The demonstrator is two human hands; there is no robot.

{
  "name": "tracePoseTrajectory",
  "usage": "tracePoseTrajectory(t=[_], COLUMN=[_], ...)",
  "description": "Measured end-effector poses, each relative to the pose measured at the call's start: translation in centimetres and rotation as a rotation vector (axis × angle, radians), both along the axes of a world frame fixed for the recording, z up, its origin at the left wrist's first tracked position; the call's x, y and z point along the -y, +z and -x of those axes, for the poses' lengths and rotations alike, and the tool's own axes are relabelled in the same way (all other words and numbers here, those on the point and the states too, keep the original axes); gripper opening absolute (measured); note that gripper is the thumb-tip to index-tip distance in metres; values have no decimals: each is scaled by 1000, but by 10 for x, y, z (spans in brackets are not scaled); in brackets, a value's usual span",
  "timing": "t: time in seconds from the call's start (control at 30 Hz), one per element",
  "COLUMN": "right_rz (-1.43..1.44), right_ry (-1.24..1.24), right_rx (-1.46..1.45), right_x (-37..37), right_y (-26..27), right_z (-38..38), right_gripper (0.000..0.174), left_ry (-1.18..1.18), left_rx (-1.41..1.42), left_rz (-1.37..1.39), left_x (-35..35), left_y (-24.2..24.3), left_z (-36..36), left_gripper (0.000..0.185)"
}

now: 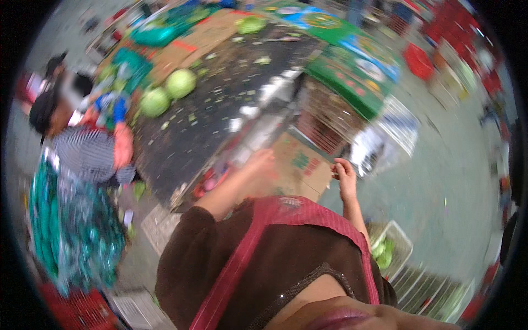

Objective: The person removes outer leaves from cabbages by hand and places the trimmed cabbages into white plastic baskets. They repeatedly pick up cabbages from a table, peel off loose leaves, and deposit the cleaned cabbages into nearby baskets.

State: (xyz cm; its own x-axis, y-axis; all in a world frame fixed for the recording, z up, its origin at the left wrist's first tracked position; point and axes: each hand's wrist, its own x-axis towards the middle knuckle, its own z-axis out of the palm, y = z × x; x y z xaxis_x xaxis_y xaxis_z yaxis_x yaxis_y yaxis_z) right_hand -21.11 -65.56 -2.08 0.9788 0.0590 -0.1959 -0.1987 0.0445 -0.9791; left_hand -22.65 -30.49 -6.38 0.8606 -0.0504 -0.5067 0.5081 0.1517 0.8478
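Observation:
My left hand [264, 161] is blurred over a flattened cardboard piece [303, 165] with green and red print; its fingers cannot be made out clearly. My right hand [343, 171] is raised at the cardboard's right side, fingers apart and slightly curled, holding nothing visible. Ahead of me stands a dark work table [214, 103] strewn with leaf scraps. Two round green cabbages [180, 83] rest near its far left edge, and another green leafy head [250, 24] lies at the far end. A green printed carton [350, 78] sits on a crate right of the table.
Across the table at left is a co-worker in a striped top [84, 152]. Bundled green net bags [78, 227] in clear plastic stand lower left. White plastic crates [398, 128] are at right, and a basket [402, 239] with green leaves stands near my right side.

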Motion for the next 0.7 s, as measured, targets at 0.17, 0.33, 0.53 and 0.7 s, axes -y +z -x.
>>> tracePoseTrajectory(t=[0.17, 0.33, 0.53, 0.7], right_rz=[38, 112, 137, 52], right_ry=[328, 583, 812, 936], right_rx=[-102, -295, -60, -5], right_x=[-81, -149, -242, -330], right_y=[-8, -26, -13, 18], right_z=[-67, -125, -254, -342], right_gripper=[21, 25, 34, 26], left_ry=[394, 706, 1197, 1495], left_rx=[-6, 175, 210, -230], left_rz=[143, 98, -417, -718], left_x=[-58, -141, -285, -400], left_y=[26, 51, 78, 98], left_z=[6, -16, -69, -120], left_gripper=[33, 36, 82, 135])
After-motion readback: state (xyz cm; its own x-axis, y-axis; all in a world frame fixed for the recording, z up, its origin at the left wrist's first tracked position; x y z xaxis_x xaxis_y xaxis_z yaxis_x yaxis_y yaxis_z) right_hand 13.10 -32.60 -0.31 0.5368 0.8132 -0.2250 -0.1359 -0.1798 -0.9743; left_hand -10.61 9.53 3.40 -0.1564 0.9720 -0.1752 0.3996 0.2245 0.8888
